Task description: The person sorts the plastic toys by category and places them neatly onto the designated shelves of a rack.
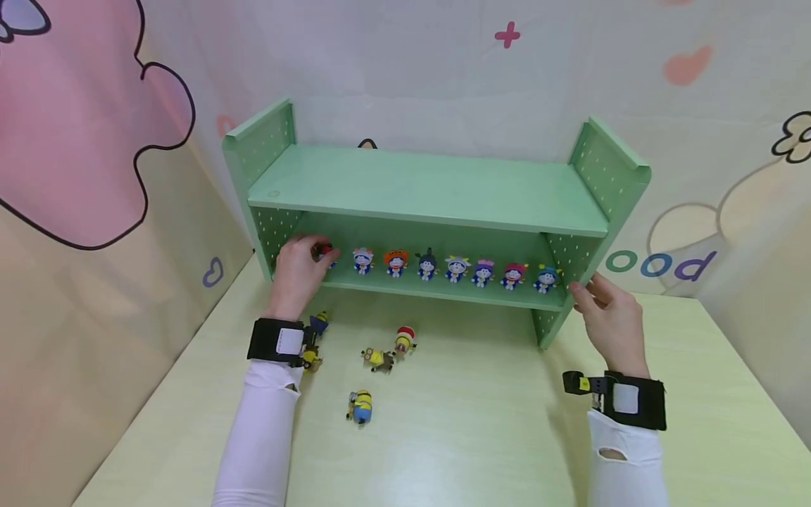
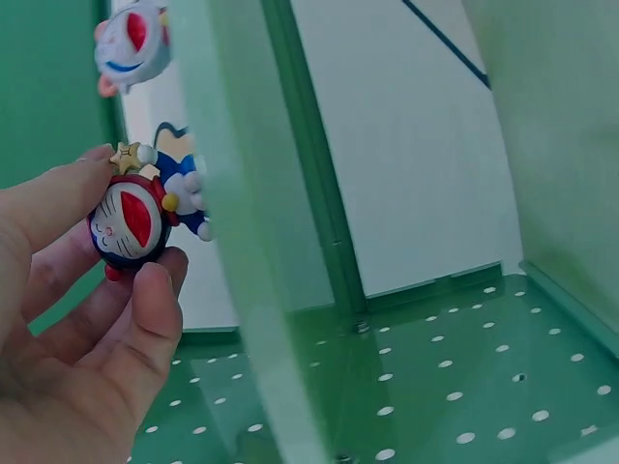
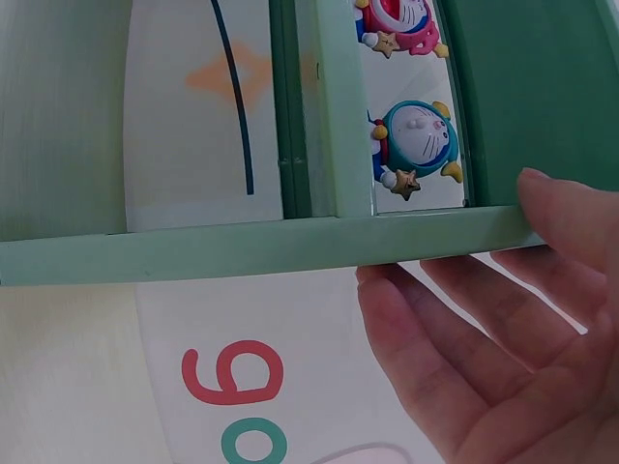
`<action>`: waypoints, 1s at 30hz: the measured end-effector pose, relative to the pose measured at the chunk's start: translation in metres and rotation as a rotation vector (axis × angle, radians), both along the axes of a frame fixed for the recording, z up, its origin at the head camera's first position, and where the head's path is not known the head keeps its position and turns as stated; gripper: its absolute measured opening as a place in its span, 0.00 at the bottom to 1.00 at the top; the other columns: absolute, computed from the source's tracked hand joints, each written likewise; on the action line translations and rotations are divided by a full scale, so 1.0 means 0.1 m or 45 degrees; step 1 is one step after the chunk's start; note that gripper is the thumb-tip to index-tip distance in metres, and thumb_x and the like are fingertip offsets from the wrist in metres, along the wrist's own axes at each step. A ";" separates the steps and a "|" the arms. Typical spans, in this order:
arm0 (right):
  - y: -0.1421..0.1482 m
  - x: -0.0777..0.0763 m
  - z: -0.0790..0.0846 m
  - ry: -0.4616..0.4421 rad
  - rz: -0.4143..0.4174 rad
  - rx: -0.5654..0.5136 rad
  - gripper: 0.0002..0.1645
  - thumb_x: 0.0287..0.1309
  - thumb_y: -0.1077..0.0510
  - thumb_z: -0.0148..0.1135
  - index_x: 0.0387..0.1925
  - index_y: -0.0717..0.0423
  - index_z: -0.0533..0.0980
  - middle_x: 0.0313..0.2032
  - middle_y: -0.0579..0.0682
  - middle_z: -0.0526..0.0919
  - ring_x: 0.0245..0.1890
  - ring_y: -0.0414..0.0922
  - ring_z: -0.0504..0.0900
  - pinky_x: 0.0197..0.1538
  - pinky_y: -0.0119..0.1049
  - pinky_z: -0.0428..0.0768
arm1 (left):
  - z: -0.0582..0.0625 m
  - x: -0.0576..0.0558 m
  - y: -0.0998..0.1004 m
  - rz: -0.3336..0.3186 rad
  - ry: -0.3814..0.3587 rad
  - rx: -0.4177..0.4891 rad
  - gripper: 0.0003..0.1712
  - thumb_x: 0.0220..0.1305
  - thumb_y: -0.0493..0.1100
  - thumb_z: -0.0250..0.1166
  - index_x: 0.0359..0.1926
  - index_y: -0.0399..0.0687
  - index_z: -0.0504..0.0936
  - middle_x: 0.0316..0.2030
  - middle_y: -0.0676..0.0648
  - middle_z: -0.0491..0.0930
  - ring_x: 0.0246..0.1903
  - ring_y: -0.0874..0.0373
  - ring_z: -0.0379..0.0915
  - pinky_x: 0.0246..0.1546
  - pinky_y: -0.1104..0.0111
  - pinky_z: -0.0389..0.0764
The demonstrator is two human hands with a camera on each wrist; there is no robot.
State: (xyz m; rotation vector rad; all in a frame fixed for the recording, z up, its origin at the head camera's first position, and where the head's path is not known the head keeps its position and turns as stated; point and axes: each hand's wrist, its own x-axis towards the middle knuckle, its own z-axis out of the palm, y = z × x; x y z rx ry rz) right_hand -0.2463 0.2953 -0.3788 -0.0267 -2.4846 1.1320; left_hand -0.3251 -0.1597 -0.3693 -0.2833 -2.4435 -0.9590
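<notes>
Here, the left hand (image 1: 295, 271) grips a figure (image 2: 133, 227) near the left end of the shelf (image 1: 431, 184), a gap parting it from the row (image 1: 457, 270); the right hand (image 1: 611, 320) holds the shelf's right edge

Table (image 1: 481, 408), pale wood tone. Near its far left corner: one blue-and-yellow figure (image 1: 319, 323). Towards the left edge: one yellow figure (image 1: 311, 358), partly hidden. Further in: one yellow-and-brown figure (image 1: 376, 358), lying; just beside it, one figure in a red-and-white hat (image 1: 404, 341); farthest from the far edge, one yellow-and-blue figure (image 1: 362, 407). Beyond the far edge: cloth backdrop (image 1: 431, 77), printed with red cross (image 1: 507, 35), coral heart (image 1: 687, 66).
</notes>
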 end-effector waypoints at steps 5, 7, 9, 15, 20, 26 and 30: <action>0.00 -0.01 0.00 0.007 0.001 -0.010 0.29 0.74 0.44 0.51 0.70 0.48 0.67 0.58 0.55 0.75 0.47 0.51 0.82 0.47 0.36 0.78 | -0.03 -0.03 0.01 0.011 0.004 -0.003 0.14 0.63 0.41 0.70 0.46 0.37 0.83 0.42 0.41 0.79 0.44 0.48 0.74 0.43 0.58 0.75; 0.00 -0.01 0.00 0.008 0.001 -0.012 0.29 0.74 0.44 0.52 0.70 0.48 0.67 0.58 0.55 0.75 0.47 0.51 0.82 0.46 0.33 0.78 | -0.04 -0.04 0.01 0.017 0.009 -0.003 0.14 0.63 0.41 0.70 0.45 0.37 0.83 0.42 0.41 0.79 0.44 0.48 0.74 0.43 0.58 0.74; 0.00 -0.01 0.00 0.004 -0.002 -0.010 0.29 0.74 0.44 0.51 0.70 0.48 0.67 0.58 0.55 0.74 0.48 0.51 0.82 0.46 0.34 0.78 | -0.05 -0.04 0.01 0.019 0.010 0.001 0.13 0.62 0.41 0.70 0.45 0.37 0.83 0.42 0.41 0.79 0.44 0.48 0.75 0.44 0.57 0.75; 0.00 0.00 0.01 -0.012 -0.003 -0.015 0.29 0.74 0.43 0.51 0.70 0.48 0.65 0.59 0.55 0.74 0.48 0.51 0.81 0.49 0.42 0.78 | -0.06 -0.04 0.01 0.029 0.003 0.023 0.15 0.63 0.41 0.69 0.47 0.36 0.83 0.44 0.40 0.78 0.46 0.47 0.74 0.45 0.57 0.75; 0.00 0.00 0.01 -0.012 0.001 -0.019 0.29 0.74 0.44 0.51 0.71 0.48 0.65 0.60 0.55 0.73 0.49 0.52 0.81 0.49 0.42 0.77 | -0.07 -0.04 0.02 0.033 0.004 0.037 0.15 0.64 0.42 0.69 0.47 0.36 0.82 0.46 0.39 0.78 0.46 0.46 0.74 0.45 0.56 0.75; -0.01 0.00 0.01 -0.014 -0.003 -0.019 0.29 0.74 0.43 0.50 0.71 0.47 0.65 0.60 0.55 0.74 0.49 0.52 0.81 0.50 0.45 0.77 | -0.09 -0.07 0.01 0.028 0.007 0.055 0.17 0.63 0.41 0.70 0.49 0.35 0.81 0.45 0.39 0.78 0.41 0.48 0.75 0.40 0.57 0.75; 0.00 -0.01 0.00 -0.016 -0.006 -0.021 0.29 0.74 0.43 0.50 0.71 0.47 0.65 0.60 0.55 0.74 0.49 0.52 0.81 0.50 0.45 0.77 | -0.09 -0.08 0.01 0.031 0.014 0.061 0.16 0.63 0.41 0.70 0.48 0.36 0.82 0.43 0.41 0.79 0.39 0.50 0.75 0.37 0.59 0.74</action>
